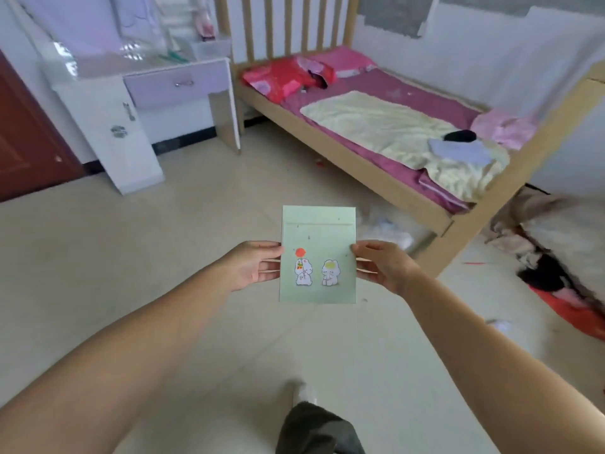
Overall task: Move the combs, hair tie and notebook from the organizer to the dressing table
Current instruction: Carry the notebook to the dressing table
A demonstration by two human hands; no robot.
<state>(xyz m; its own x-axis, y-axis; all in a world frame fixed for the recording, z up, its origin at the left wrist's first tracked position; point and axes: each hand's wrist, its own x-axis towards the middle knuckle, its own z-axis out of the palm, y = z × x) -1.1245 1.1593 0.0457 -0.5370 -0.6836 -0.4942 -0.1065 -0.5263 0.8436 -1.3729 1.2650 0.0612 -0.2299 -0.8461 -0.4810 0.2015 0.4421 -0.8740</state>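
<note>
— What's held there?
— A flat, pale-green notebook point(317, 257) with cartoon bunnies, pinched at its edges by the left hand point(253, 265) and right hand point(381, 265), above glossy cream floor tiles point(131, 257).
— And beyond?
— White-and-lilac counter point(147, 80) at eleven o'clock, wooden bed point(376, 132) at one.

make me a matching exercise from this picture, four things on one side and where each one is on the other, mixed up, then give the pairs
Things
1. notebook
2. dressing table
3. cream blanket
4. red pillow

Places
A. spread over the middle of the bed's pink sheet
B. far left, against the wall beside the bed
C. held upright between the left hand and right hand, above the floor
D. at the head of the bed, below the wooden slats

Pairs: 1-C, 2-B, 3-A, 4-D
</note>
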